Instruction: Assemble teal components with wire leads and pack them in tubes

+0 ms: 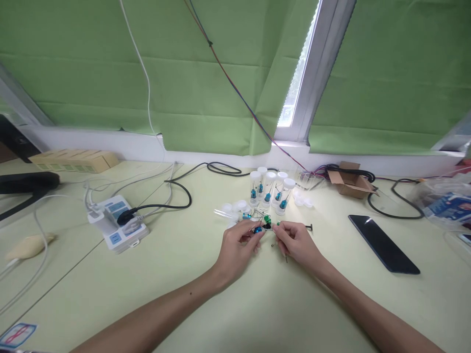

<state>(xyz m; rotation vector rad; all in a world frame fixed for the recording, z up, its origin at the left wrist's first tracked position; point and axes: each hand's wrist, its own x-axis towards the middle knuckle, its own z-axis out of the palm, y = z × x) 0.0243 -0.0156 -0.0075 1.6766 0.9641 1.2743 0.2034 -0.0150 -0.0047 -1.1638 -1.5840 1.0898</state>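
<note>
My left hand (237, 245) pinches a small shiny blue part (258, 229) between thumb and fingers. Close by on the right, my right hand (296, 243) is closed, thumb against forefinger; what sits between its fingertips is too small to tell. A thin dark rod end (286, 259) shows below that hand. Just beyond the fingertips lie small green pieces (267, 219), thin metal rods and another blue part (247, 215). Several clear tubes with white caps (270, 189) stand upright behind them, each with a blue piece and a thin rod inside.
Loose white caps (241, 205) lie left of the tubes, more to their right. A power strip (117, 223) with plugs and cables is at left. A black phone (382, 243) lies at right, near an opened cardboard box (351, 185). A black cable (224, 169) runs along the back.
</note>
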